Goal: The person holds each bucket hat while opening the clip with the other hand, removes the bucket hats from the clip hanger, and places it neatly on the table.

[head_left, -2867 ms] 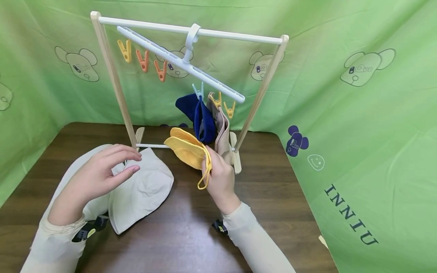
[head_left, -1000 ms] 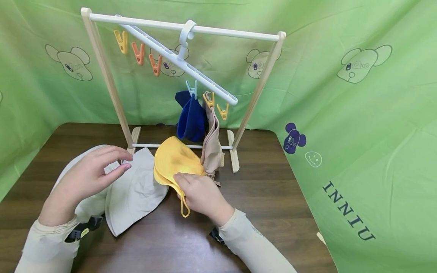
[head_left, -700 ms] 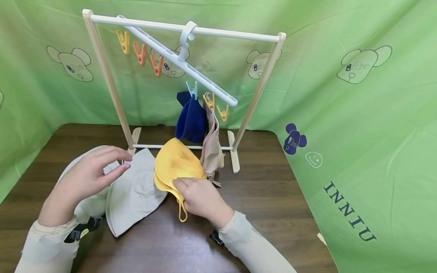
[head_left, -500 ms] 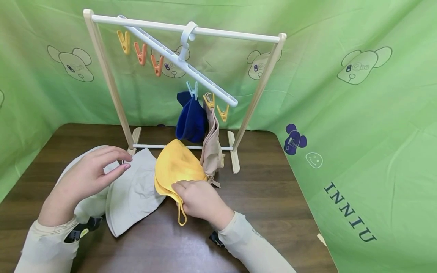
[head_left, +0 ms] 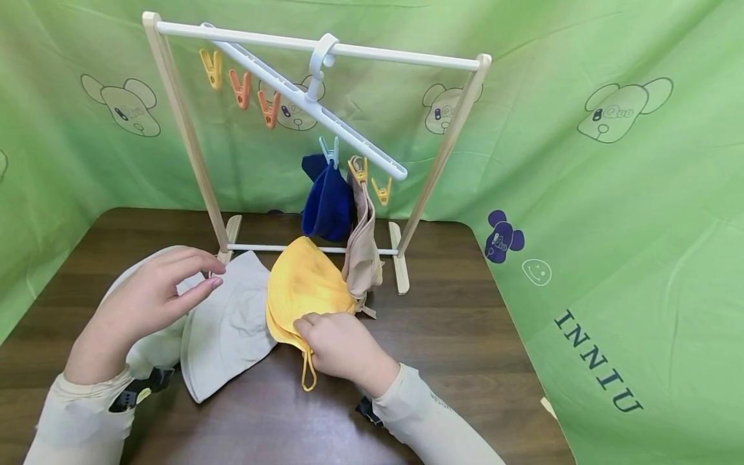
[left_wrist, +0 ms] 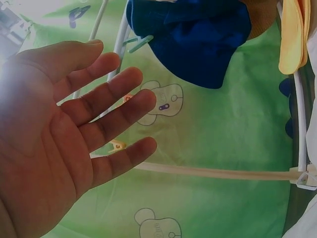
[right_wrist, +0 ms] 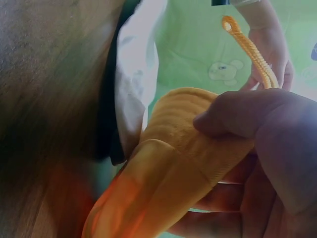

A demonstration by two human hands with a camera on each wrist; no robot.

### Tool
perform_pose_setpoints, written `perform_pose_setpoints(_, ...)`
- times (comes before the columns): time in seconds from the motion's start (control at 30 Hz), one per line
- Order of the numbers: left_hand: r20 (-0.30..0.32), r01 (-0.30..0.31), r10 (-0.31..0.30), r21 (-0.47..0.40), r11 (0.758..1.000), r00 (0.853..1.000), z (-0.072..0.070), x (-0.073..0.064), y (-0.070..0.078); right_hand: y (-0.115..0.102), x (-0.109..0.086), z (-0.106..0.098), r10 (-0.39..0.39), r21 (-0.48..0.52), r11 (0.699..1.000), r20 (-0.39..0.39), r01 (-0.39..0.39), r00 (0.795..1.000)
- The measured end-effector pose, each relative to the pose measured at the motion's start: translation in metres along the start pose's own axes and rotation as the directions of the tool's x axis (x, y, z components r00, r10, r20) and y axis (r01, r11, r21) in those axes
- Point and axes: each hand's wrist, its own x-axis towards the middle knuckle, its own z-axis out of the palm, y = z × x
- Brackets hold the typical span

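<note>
My right hand pinches the brim of a yellow bucket hat, thumb on one side and fingers on the other in the right wrist view. A cord loop dangles from the brim beside the hand. My left hand hovers with relaxed, spread fingers over pale grey hats and holds nothing. A blue hat hangs from a light blue clothespin on the white hanger. Next to it a beige hat hangs from a yellow clothespin.
The hanger tilts down to the right on a wooden rack with a white top bar. Bare clothespins hang on it: yellow, two orange, and a yellow one at the right end. Green printed cloth surrounds the wooden table.
My right hand has moved down and left, turning the yellow hat so its crown shows. In the last half second it has shifted slightly toward me. My left hand stays nearly still.
</note>
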Motion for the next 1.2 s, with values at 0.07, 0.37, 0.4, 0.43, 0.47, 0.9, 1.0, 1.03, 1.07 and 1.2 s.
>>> perform_pose_setpoints(0.07, 0.003, 0.001, -0.001, -0.006, 1.0, 1.0, 0.0, 0.0, 0.0, -0.001, -0.001, 0.001, 0.0, -0.001, 1.0, 0.01, 0.0, 1.0)
perform_pose_setpoints(0.37, 0.013, 0.019, -0.019, 0.016, 1.0, 1.0, -0.003, -0.002, -0.001, -0.001, -0.002, 0.002, -0.038, 0.015, 0.999, 0.087, 0.037, 0.995)
perform_pose_setpoints(0.4, 0.013, 0.021, -0.021, 0.016, 1.0, 1.0, -0.003, -0.001, -0.001, 0.0, -0.002, 0.001, -0.048, 0.02, 0.999, 0.099, 0.047, 0.994)
perform_pose_setpoints(0.43, 0.011, 0.023, -0.024, 0.017, 1.0, 1.0, -0.004, -0.001, 0.0, 0.001, -0.002, 0.001, -0.061, 0.027, 0.998, 0.112, 0.058, 0.992)
perform_pose_setpoints(0.47, 0.011, 0.029, -0.029, 0.02, 0.999, 1.0, -0.004, -0.001, 0.0, 0.002, -0.002, 0.002, -0.073, 0.034, 0.997, 0.122, 0.069, 0.99)
perform_pose_setpoints(0.9, 0.032, 0.091, -0.093, 0.051, 0.995, 0.995, -0.008, -0.003, 0.003, 0.009, -0.004, 0.009, -0.165, 0.076, 0.985, 0.205, 0.152, 0.965)
perform_pose_setpoints(1.0, 0.037, 0.084, -0.086, 0.051, 0.995, 0.996, -0.008, -0.003, 0.003, 0.01, -0.005, 0.011, -0.171, 0.078, 0.984, 0.222, 0.157, 0.96)
perform_pose_setpoints(1.03, 0.038, 0.081, -0.083, 0.049, 0.996, 0.996, -0.008, -0.003, 0.003, 0.011, -0.005, 0.011, -0.173, 0.077, 0.984, 0.227, 0.159, 0.958)
perform_pose_setpoints(1.07, 0.039, 0.077, -0.079, 0.048, 0.996, 0.996, -0.008, -0.003, 0.003, 0.011, -0.005, 0.011, -0.174, 0.078, 0.984, 0.233, 0.16, 0.957)
perform_pose_setpoints(1.2, 0.038, 0.069, -0.07, 0.042, 0.997, 0.997, -0.008, -0.004, 0.002, 0.011, -0.006, 0.011, -0.179, 0.081, 0.983, 0.25, 0.163, 0.952)
